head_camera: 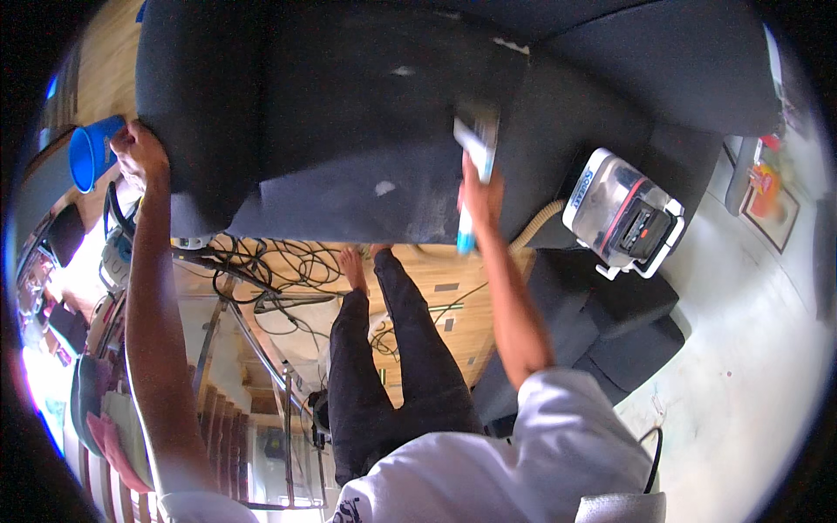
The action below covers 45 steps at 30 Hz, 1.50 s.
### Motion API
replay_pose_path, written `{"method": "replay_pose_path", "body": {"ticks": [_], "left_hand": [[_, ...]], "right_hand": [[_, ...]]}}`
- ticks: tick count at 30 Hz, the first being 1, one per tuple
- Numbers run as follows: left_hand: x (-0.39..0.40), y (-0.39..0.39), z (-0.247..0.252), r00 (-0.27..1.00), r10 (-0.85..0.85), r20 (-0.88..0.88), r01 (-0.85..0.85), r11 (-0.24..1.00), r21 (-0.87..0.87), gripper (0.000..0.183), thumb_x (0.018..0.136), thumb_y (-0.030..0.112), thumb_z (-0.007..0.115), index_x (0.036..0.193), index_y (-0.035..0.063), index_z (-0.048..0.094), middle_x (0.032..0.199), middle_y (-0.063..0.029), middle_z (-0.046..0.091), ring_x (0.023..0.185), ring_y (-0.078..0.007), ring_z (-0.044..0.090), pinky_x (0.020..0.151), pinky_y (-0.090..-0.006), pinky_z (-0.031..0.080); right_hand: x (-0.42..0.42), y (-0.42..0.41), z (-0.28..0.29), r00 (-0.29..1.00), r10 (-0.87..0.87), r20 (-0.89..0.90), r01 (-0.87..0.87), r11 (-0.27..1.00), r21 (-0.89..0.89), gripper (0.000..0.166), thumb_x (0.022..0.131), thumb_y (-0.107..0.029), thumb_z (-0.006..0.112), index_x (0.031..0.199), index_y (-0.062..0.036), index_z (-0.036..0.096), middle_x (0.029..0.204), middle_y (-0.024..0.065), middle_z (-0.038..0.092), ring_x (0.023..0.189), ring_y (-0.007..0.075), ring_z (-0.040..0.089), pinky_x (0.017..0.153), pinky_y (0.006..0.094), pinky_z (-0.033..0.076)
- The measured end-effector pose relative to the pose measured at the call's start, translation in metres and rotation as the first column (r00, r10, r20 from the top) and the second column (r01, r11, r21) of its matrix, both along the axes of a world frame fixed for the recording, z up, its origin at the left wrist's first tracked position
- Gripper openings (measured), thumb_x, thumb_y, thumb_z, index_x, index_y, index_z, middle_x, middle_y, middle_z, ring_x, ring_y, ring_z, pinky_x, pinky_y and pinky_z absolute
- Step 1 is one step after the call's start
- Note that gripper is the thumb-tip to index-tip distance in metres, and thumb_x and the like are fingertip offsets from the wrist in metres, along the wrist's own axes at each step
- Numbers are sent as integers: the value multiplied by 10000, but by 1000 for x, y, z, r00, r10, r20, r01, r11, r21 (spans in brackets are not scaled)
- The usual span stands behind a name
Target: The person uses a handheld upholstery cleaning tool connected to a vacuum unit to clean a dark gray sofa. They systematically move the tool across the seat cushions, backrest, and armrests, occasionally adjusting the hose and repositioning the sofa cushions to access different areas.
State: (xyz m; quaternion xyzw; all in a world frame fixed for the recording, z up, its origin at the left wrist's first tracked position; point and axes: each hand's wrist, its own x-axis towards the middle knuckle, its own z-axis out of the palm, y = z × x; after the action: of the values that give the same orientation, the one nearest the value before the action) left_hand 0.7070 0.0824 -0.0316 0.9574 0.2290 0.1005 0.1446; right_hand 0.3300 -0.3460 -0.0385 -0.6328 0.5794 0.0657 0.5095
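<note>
My right hand [482,196] holds a white and light-blue scrub brush [480,147], its head blurred against the dark fabric seat of a sofa [340,131]. Small whitish foam-like patches [384,188] dot that seat, and a paler, dull area spreads near its front edge. My left hand [140,153] is at the outer side of the sofa's armrest [203,118], fingers curled; whether it grips anything is hidden. Right of the brush, a portable spot cleaner [621,212] with a clear tank and white handle rests on the sofa. A ribbed tan hose [539,222] runs beside it.
A blue bucket [91,153] lies past my left hand. Tangled black cables [261,265] cover the wooden floor [458,294] near my feet. A metal-and-glass railing [288,392] stands behind me at left. Dark cushions [601,333] sit below the cleaner.
</note>
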Motion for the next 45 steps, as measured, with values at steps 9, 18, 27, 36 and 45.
{"method": "replay_pose_path", "body": {"ticks": [9,18,27,36,45], "left_hand": [[-6,-6,13,1000,-20,16,21,999,-39,546,929,527,562,1234,79,634,1177,-186,715,1095,-381,668,977,-496,475],[-1,-19,10,999,-34,17,35,999,-38,506,938,498,539,1227,94,638,1160,-182,718,1089,-382,668,963,-502,481],[-10,-30,29,999,-30,-30,29,999,-24,510,955,463,504,1248,63,619,1144,-197,717,1092,-396,662,962,-501,481],[-9,-32,26,998,-47,-51,44,998,-49,537,959,474,489,1255,44,613,1203,-201,698,1126,-392,648,982,-491,471],[-12,-33,29,996,-39,-74,34,997,-71,537,964,466,485,1277,45,599,1226,-208,688,1139,-401,641,998,-495,464]], "right_hand": [[-39,40,-23,978,208,-17,-207,956,-209,449,953,-450,683,1115,-31,679,948,225,712,912,386,701,770,459,541],[87,-33,-22,993,85,88,-77,993,-88,487,964,-488,681,855,-20,602,526,57,549,405,164,561,377,326,435],[3,-37,65,999,32,-32,-28,994,103,440,922,-496,714,911,-70,606,533,44,564,398,139,564,365,302,471],[97,-150,32,997,-40,-65,41,999,14,544,869,-576,719,986,-51,635,658,82,599,496,196,602,469,378,542],[144,-149,3,996,-29,-89,36,996,79,535,864,-554,725,962,-39,618,703,101,602,549,237,620,510,433,557]]}}
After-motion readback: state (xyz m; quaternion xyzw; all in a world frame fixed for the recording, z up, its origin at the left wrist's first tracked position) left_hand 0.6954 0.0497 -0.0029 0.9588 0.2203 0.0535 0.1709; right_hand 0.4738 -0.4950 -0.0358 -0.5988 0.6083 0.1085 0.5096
